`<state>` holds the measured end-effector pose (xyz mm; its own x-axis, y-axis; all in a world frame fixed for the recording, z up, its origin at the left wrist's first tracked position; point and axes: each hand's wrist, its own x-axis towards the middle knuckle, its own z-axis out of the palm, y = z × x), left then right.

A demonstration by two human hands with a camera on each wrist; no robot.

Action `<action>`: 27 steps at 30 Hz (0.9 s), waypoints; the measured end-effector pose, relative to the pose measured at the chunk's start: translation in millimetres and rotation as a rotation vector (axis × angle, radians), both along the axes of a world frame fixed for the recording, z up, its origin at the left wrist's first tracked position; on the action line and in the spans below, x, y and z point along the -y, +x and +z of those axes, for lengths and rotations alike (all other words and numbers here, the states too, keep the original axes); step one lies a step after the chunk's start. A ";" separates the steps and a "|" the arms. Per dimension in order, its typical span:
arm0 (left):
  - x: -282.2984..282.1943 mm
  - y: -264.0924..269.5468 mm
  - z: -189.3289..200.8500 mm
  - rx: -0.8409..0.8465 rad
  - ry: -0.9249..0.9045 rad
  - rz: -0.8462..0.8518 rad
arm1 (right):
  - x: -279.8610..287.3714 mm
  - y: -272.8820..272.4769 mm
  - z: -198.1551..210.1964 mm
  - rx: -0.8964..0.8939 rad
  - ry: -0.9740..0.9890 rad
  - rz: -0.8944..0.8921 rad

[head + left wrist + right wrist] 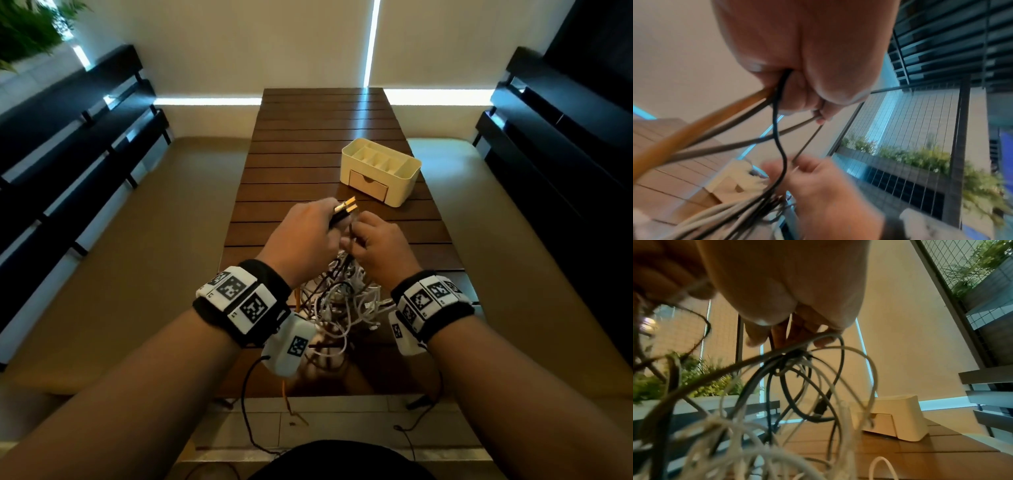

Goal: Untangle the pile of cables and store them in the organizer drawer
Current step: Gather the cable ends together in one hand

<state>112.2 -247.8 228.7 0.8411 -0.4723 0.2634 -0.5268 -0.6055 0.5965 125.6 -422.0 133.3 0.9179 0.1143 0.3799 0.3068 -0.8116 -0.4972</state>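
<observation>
A tangle of white, black and brown cables [339,301] lies on the near end of the wooden slat table [325,137]. My left hand [308,236] is raised above it and grips a bundle of cable ends with gold USB plugs [347,205] sticking out; the same cables [764,104] run from its fist. Close to its right, my right hand [378,245] pinches strands [797,352] that rise from the pile. The cream organizer [380,169] stands farther back on the right, with its small front drawer [368,185] closed.
Beige cushioned benches [137,257] flank the narrow table on both sides. Dark slatted backrests [68,137] stand behind them. Thin black wires [246,404] hang from my wrist cameras past the table's near edge. A plant [30,27] shows at the top left.
</observation>
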 end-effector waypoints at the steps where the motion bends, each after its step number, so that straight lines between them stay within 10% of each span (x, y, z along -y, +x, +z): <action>1: -0.7 -1.7 4.6 0.003 -0.053 0.008 | 5.6 0.8 -5.9 -0.048 -0.073 -0.040; 5: -11.8 -0.1 14.8 0.010 -0.217 0.085 | 20.3 3.4 -21.5 -0.104 -0.048 -0.129; 10: -36.2 15.5 -6.4 -0.260 0.230 0.196 | 12.5 0.8 5.4 0.200 0.400 -0.137; 18: -20.6 2.8 0.0 -0.072 0.057 0.224 | 12.6 -1.1 -6.3 0.116 -0.058 -0.095; 27: 4.0 8.7 -20.6 -0.097 0.244 0.079 | -7.2 -13.4 0.6 0.099 0.040 0.047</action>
<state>120.9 -251.8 208.0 0.8938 -0.4437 0.0659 -0.4194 -0.7745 0.4736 112.2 -414.8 133.9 0.8695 0.1398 0.4738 0.3938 -0.7752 -0.4939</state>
